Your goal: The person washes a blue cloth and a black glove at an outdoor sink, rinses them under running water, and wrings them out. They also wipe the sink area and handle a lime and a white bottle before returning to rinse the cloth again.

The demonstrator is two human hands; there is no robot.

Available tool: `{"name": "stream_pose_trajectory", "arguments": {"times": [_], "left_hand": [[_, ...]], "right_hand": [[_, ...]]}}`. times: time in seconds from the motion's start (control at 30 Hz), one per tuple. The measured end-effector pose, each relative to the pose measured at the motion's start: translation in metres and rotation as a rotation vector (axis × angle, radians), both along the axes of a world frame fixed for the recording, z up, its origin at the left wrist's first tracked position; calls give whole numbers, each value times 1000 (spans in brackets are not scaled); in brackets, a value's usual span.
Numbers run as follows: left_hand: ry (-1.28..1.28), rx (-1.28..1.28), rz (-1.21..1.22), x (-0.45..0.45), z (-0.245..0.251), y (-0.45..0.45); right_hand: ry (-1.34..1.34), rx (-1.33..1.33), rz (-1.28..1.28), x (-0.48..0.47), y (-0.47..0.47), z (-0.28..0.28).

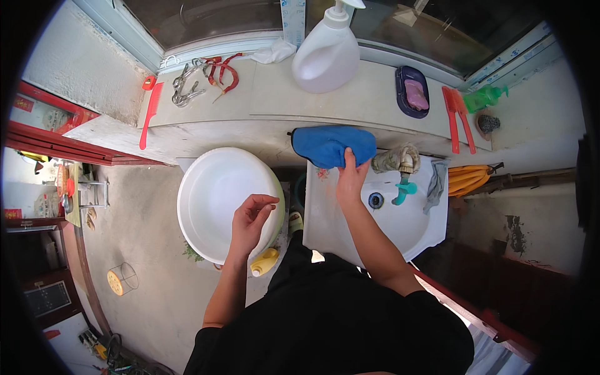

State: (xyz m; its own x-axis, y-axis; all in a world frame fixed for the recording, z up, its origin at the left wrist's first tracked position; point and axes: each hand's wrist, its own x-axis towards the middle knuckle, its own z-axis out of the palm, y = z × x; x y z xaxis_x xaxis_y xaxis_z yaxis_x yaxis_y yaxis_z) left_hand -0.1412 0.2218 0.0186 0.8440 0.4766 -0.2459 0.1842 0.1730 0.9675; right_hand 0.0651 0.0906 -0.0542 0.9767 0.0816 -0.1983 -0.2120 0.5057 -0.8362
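Note:
My right hand (pixel 351 180) grips the near edge of a folded blue cloth (pixel 333 144), with the thumb on top. The cloth is held up against the front of the window ledge, above the back left of a white washbasin (pixel 323 225). Nothing is in my left hand (pixel 253 222), whose fingers are bent and apart. It hovers over the right side of a large white plastic tub (pixel 201 201). A teal tap (pixel 404 188) on a wrapped pipe (pixel 396 158) stands right of the cloth, behind the drain (pixel 376 200). A grey rag (pixel 436 185) drapes over the basin's right rim.
The ledge (pixel 272 101) bears a red comb (pixel 151 115), dried chillies (pixel 228 75), a large pump bottle (pixel 326 54), a soap dish (pixel 412 91), red brushes (pixel 457 117) and a green pump bottle (pixel 483 98). A yellow bottle (pixel 265 261) stands beside the tub. A stool (pixel 117 281) is at left.

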Motion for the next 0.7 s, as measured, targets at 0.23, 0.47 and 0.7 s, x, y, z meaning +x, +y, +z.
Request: {"name": "stream_pose_trajectory", "arguments": {"times": [0.23, 0.47, 0.7], "left_hand": [[-67, 646, -7, 107, -8, 39], [57, 1535, 32, 143, -42, 66], [5, 1439, -103, 143, -24, 94]], "right_hand": [[-282, -763, -269, 62, -27, -10], [-458, -703, 38, -10, 68, 1], [-496, -647, 483, -12, 115, 7]]}}
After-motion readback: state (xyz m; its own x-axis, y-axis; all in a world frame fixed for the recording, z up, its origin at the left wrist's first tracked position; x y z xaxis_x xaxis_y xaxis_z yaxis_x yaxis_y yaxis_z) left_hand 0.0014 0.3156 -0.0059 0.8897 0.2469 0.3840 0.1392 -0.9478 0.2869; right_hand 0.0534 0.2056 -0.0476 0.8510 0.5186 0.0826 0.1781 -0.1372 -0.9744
